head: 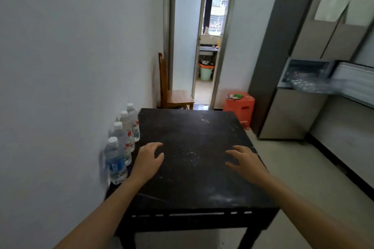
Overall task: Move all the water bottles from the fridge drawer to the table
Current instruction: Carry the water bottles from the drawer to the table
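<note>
Now the big grey fridge [299, 66] stands to the right of the table [192, 168], past its far right corner. The fridge drawer [309, 62] is pulled out. Clear shapes in it look like more bottles [303, 82], but they are too blurry to count. A wooden chair [174, 95] sits behind the table's far edge, and an orange stool [239, 105] is by its far right corner. Four water bottles [121, 137] stand up in a row along the table's left edge, close to the wall [70, 66]. The left hand [147, 159] is over the table beside the nearest bottle, and the right hand [247, 161] is over the table's right side. Both hands hold nothing, and the fingers are a bit bent and spread apart. I cannot tell if they touch the table top.

I think the job is part done, and the step now is to fetch more. To do it well, turn right from the table to the drawer. Take one bottle in each hand, with the fingers wrapped round the middle, not the cap. The bottles may be cold and wet, so hold tight. Then stand them up on the table next to the row, without bumping the four there, as they could tip like pins.
</note>
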A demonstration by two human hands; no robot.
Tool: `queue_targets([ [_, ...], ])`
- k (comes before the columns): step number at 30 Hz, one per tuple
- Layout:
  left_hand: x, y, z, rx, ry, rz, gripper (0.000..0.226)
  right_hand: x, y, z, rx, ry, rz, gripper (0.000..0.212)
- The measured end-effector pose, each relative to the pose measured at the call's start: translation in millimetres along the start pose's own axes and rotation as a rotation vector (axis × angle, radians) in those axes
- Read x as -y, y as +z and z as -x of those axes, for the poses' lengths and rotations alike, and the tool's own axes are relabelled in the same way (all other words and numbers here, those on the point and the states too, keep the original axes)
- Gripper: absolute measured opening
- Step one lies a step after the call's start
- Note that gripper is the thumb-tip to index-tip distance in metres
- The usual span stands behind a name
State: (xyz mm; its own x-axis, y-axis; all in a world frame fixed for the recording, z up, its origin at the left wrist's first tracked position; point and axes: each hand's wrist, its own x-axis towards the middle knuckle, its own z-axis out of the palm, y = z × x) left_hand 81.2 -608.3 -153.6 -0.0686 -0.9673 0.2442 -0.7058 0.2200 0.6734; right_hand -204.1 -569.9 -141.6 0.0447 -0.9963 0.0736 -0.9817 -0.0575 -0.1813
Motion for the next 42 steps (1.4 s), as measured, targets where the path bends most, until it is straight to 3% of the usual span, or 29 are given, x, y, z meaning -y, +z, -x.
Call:
queue_targets([
  [16, -107, 82, 87, 0.316, 0.398, 0.149, 0.033, -60, -40, 225, -0.126, 0.387, 0.067, 0.046],
  [29, -222, 140, 268, 0.56, 0.603, 0.254, 0.029, -86, -48, 479, -0.255, 0.697, 0.032, 0.044],
  [42, -326, 215, 290, 0.578, 0.737, 0.318, 0.027, -175, -80, 552, -0.31, 0.746, 0.156, 0.043],
])
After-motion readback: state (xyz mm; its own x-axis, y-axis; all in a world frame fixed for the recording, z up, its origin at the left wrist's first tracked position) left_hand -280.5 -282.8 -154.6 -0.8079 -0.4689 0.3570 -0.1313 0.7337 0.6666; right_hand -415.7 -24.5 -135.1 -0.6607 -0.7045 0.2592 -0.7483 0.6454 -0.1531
